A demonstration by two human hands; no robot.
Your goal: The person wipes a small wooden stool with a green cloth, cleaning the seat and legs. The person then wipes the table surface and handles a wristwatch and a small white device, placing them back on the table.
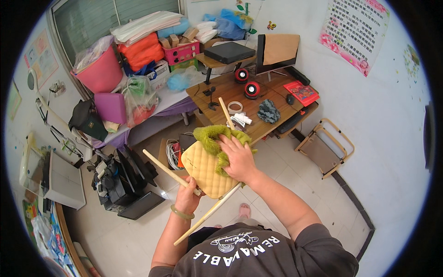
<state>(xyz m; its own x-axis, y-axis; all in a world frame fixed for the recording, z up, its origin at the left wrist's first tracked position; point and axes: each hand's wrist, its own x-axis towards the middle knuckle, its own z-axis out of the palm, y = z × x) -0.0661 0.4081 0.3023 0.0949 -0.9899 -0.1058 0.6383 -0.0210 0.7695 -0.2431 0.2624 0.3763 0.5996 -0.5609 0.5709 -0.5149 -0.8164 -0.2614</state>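
In front of me I hold up a small stool [205, 167] with a pale yellow quilted seat. Its light, rod-like legs stick out around the seat. My left hand [187, 196] is closed around the stool's left leg, close to the seat's edge, with a bangle on the wrist. Pressed over the seat's upper right part is a fluffy green cloth [208, 138]. My right hand [239, 159] grips this cloth against the seat, fingers bent over it; the thumb is partly hidden. The cloth covers that corner of the seat.
Ahead stands a wooden desk [196, 94] with a monitor [260, 55], round red-black speakers [251, 89], a tape roll [235, 107] and a dark crumpled cloth [268, 111]. A folding chair [325, 147] leans at the right wall. Black electronic equipment [122, 184] sits on the floor at left.
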